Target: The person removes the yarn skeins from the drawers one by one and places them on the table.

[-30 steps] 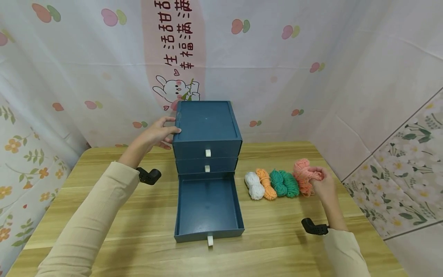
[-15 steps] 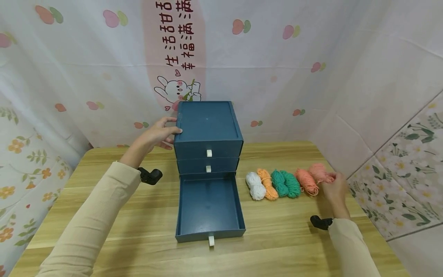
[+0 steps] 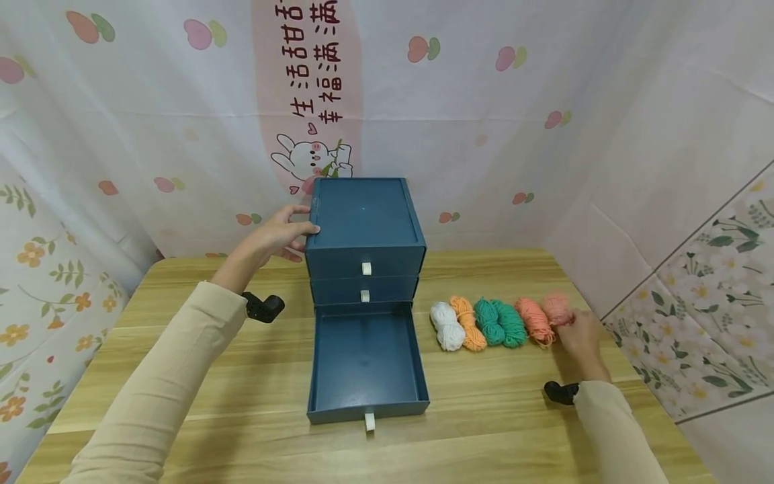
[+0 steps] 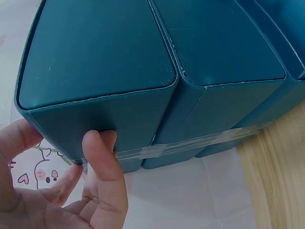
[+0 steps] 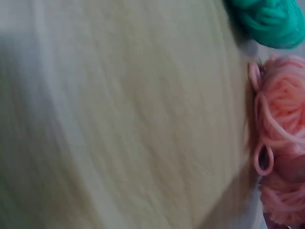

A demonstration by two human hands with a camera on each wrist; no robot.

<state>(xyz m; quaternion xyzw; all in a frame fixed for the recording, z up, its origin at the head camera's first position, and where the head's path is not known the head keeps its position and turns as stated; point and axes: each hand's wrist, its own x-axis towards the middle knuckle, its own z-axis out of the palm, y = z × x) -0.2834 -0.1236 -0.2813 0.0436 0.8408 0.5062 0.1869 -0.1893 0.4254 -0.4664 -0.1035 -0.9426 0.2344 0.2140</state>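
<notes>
A dark blue drawer cabinet (image 3: 363,215) stands on the wooden table, its bottom drawer (image 3: 367,366) pulled out and bare inside. My left hand (image 3: 275,232) rests on the cabinet's left side, thumb at the top edge, as the left wrist view also shows with a finger (image 4: 102,157) against the wall. To the right, my right hand (image 3: 583,336) pinches the edge of a pink yarn skein (image 3: 555,309), which lies beside a coral skein (image 3: 535,321). In the right wrist view, pink yarn (image 5: 286,109) shows at the right edge; the fingertips are hardly visible.
A white skein (image 3: 447,327), an orange skein (image 3: 467,324) and green yarn (image 3: 499,323) lie in a row between the cabinet and the coral skein. White drawer pulls (image 3: 366,268) mark the upper drawers. Patterned curtains (image 3: 471,134) surround the wooden table (image 3: 242,396).
My right hand first lifted the pink skein off the coral one to the right, then lowered it beside the coral skein. The left hand stays on the cabinet.
</notes>
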